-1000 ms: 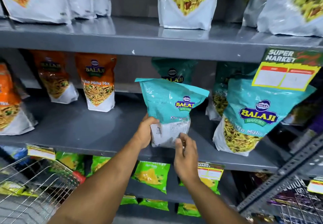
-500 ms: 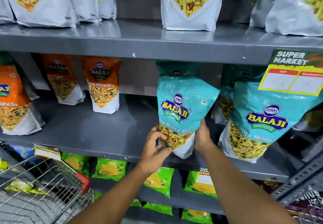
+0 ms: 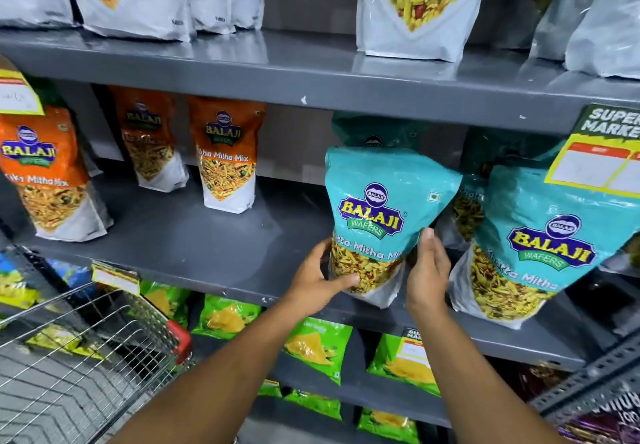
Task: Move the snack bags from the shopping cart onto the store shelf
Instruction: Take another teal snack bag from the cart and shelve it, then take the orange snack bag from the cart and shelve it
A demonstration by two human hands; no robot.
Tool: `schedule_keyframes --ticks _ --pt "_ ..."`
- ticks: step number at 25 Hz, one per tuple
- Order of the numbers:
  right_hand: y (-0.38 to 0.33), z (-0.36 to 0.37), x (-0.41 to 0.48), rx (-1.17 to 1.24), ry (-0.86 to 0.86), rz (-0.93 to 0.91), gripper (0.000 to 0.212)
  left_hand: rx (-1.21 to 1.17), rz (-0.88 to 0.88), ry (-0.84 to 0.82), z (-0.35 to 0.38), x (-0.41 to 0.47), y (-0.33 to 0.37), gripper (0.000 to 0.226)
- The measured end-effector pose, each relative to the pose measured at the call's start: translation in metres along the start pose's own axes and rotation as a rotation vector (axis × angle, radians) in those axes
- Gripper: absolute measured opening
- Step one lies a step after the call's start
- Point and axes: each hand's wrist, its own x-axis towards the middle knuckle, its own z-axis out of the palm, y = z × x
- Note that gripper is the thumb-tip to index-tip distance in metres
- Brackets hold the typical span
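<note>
At far left, low, a wire shopping cart (image 3: 79, 357) with a red corner guard, parked against the shelving; yellow packets visible behind its mesh. Above it on the grey middle shelf (image 3: 214, 246), three orange bags (image 3: 225, 159) standing upright, well apart from the hands. Below the shelf edge, green packets (image 3: 227, 317) lying in a row on the lower level. Near the middle, the left hand (image 3: 318, 282) curled around the lower left side of a teal snack bag (image 3: 381, 208), thumb across the clear window at the front. The bag upright, slightly tilted, its white base at the front edge of the middle shelf — touching the shelf or just above it, cannot tell. Behind it another teal bag, mostly hidden. The right hand (image 3: 427, 270) pressed flat against the bag's lower right side, fingers up, so the bag held between both hands. Just beside, to the right, a second teal bag (image 3: 540, 242) leaning forward on the same shelf, under a yellow price tag (image 3: 595, 166). On the top shelf — white pouches (image 3: 422, 7) in a row.
</note>
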Motion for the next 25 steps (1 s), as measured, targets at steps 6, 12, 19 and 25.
schedule_keyframes --ticks 6,12,19,25 --pt "0.003 0.011 -0.014 -0.066 -0.019 0.016 0.031 0.137 0.000 0.038 0.001 -0.010 0.003 0.078" --pt "0.046 0.040 -0.085 -0.363 0.222 -0.095 0.065 0.289 0.080 0.188 -0.079 -0.044 -0.001 0.055" --pt "0.104 0.196 -0.205 -0.553 -0.692 -0.250 0.055 0.432 -0.364 0.521 -0.355 -0.156 -0.160 0.049" --pt "0.201 0.348 -0.284 -0.992 -1.650 -0.017 0.044 0.284 -1.074 0.592 -0.435 -0.296 -0.332 0.051"
